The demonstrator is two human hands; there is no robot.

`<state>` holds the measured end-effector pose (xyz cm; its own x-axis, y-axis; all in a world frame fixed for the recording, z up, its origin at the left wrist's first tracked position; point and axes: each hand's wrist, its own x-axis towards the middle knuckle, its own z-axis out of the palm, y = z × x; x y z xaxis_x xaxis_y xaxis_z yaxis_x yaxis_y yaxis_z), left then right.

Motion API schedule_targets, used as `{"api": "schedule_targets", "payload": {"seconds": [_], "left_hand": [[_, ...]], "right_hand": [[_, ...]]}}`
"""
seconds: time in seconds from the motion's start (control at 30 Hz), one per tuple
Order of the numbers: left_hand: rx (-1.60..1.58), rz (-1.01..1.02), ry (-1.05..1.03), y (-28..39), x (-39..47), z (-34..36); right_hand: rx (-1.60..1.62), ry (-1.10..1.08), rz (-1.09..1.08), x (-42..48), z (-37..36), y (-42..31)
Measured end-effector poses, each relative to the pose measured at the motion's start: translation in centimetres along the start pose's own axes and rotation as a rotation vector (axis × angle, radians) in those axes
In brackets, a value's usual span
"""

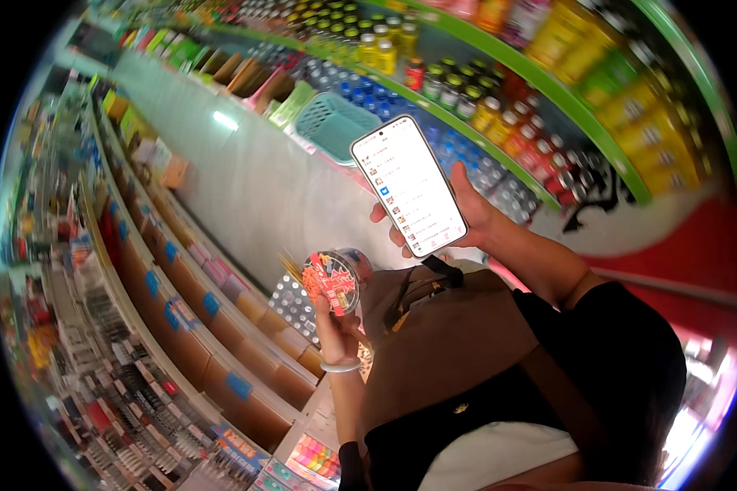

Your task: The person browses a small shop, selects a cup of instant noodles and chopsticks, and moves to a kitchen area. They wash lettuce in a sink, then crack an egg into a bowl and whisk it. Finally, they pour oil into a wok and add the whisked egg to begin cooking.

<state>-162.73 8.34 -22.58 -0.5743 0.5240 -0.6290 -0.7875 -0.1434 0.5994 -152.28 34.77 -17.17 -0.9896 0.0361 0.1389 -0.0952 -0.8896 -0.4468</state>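
Observation:
In my right hand is a smartphone, held upright with its lit screen facing me and showing a list with small pictures. My left hand grips a round packaged tub with a red and black printed lid, its thumb on the lid's lower edge. Thin wooden sticks stick out beside the tub; whether the hand holds them too, I cannot tell. A bracelet circles my left wrist. A brown bag with dark handles hangs against my body, just right of the tub.
Green-edged shelves with bottles and yellow packets line the upper right. A teal plastic basket stands on the floor side of them, near open cartons. Shelves with cardboard boxes and small goods run along the left. A pale floor aisle lies between.

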Motion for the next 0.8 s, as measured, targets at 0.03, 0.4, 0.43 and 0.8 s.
{"api": "schedule_targets", "payload": {"seconds": [0.03,0.4,0.43,0.8], "left_hand": [[-0.033,0.009,0.012,1.0,1.6,-0.6],[-0.080,0.103,0.143,27.0,24.4,-6.2],[-0.047,0.137,0.183,29.9,27.1,-5.3],[0.172,0.017,0.364,50.4,62.4,-18.5]], "right_hand": [[0.016,-0.033,0.028,3.0,-0.8,-0.2],[0.033,0.057,0.197,43.3,-6.5,1.4],[-0.010,0.068,0.180,46.1,-6.9,1.5],[0.053,0.266,0.230,82.2,-17.1,-1.0]]}}
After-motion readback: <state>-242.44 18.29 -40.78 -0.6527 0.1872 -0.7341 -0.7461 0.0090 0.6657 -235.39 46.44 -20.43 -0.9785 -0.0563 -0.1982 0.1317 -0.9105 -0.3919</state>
